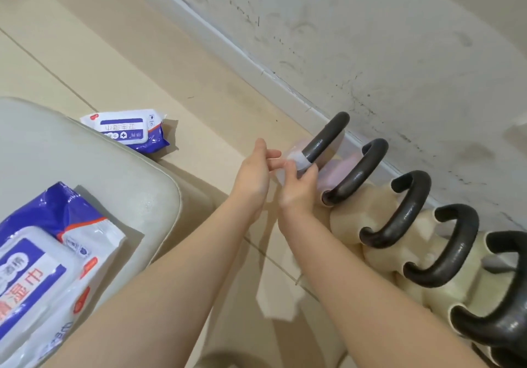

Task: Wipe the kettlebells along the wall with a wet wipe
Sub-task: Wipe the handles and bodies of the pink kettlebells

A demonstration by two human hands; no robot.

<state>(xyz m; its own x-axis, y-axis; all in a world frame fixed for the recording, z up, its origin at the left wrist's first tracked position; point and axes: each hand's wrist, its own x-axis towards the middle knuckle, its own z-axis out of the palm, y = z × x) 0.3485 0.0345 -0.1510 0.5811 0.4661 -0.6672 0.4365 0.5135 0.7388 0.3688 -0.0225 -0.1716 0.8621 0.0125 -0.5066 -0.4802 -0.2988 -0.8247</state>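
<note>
A row of several kettlebells with black handles runs along the wall at the right; the farthest one (328, 139) has a pale lilac body, the nearer ones (368, 213) are cream. A white wet wipe (298, 159) is wrapped round the lower end of the farthest handle. My right hand (299, 188) pinches that wipe against the handle. My left hand (255, 172) is just left of it, fingers spread and touching the wipe's edge.
One blue and white wet wipe pack (128, 132) lies on the beige tiled floor at the left. A second pack (42, 273) rests on a grey-white cushioned seat (85, 173) at lower left. The scuffed white wall (399, 39) and baseboard run diagonally behind the kettlebells.
</note>
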